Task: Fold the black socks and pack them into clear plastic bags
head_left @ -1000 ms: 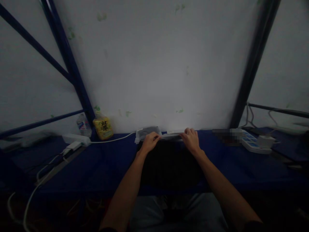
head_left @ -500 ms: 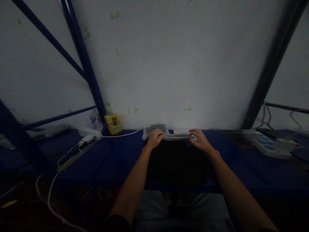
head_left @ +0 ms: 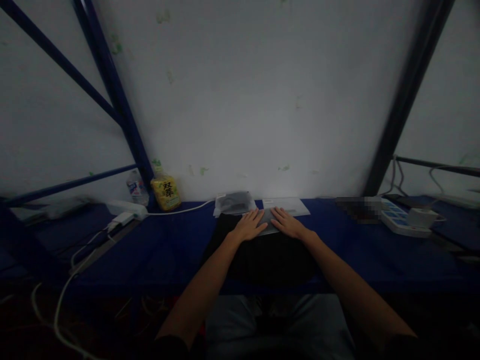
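Note:
My left hand [head_left: 249, 226] lies flat with its fingers stretched out, on the left part of a grey, see-through plastic-looking packet [head_left: 267, 219]. On the packet's right part rests my right hand [head_left: 288, 224], also flat and open. The packet lies on top of a black, soft-looking bundle [head_left: 272, 262], perhaps cloth or a bag; its kind is too dark to make out. Behind my left hand is a clear bag with something dark inside [head_left: 234, 202]. A flat white sheet or sleeve [head_left: 298, 205] lies behind my right hand.
A yellow bottle [head_left: 165, 192] and a clear labelled bottle [head_left: 137, 189] stand at the back left of the blue table [head_left: 150, 250]. Near them is a white power strip [head_left: 127, 209] with cables. Another strip with blue panels [head_left: 403, 218] lies at the right, near a metal post [head_left: 390, 110].
Both hands have come closer together and nearer to me. Their fingers held the packet's edges before; now they press flat on it atop the black bundle. The view has shifted slightly.

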Available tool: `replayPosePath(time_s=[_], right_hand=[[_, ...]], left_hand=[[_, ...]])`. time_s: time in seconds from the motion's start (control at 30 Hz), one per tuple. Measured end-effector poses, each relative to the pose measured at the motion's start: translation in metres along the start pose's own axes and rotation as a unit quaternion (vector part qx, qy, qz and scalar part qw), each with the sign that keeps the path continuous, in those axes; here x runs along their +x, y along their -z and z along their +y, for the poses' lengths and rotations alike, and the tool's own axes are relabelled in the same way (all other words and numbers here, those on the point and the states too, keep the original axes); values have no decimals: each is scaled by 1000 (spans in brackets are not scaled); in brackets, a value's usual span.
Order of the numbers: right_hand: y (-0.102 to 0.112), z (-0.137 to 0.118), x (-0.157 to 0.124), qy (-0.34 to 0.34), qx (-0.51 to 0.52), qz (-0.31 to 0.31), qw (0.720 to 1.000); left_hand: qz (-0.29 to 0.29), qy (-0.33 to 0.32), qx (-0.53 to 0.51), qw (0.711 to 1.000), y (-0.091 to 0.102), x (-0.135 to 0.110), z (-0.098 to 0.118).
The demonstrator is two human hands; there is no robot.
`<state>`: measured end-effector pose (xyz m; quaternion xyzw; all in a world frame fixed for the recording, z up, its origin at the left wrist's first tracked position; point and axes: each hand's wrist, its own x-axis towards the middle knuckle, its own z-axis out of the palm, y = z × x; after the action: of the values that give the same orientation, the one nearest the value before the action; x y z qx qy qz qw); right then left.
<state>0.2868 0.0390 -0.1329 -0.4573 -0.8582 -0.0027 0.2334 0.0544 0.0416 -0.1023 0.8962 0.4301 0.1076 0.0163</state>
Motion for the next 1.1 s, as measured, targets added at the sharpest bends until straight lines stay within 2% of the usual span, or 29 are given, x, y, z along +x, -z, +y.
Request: replayPosePath(time_s=[0.07, 0.27, 0.4, 0.5, 0.67, 0.87, 1.0, 1.1], right_hand=[[2, -1, -1, 9, -2, -20, 1000], [13, -11, -1, -28, -4, -53, 998], [21, -17, -1, -31, -13, -67, 997], [23, -19, -3, -34, -18, -68, 997], [15, -16, -5, -71, -21, -29, 997], [12, -10, -3, -75, 30, -11, 997], [17, -6, -3, -100, 75, 35, 992], [21, -4, -3, -142, 68, 85, 984]], left_hand=[[-14, -2, 8, 1000, 0, 0, 0], [-52, -9, 25, 998, 3, 3, 2], [-56, -1, 28, 998, 6, 2, 5], [-39, -2, 28, 999, 7, -2, 8], [6, -49, 32, 998, 12, -9, 12], [58, -131, 61, 988, 25, -12, 24], [39, -134, 88, 986, 29, -11, 36], [33, -102, 98, 989, 30, -9, 45]])
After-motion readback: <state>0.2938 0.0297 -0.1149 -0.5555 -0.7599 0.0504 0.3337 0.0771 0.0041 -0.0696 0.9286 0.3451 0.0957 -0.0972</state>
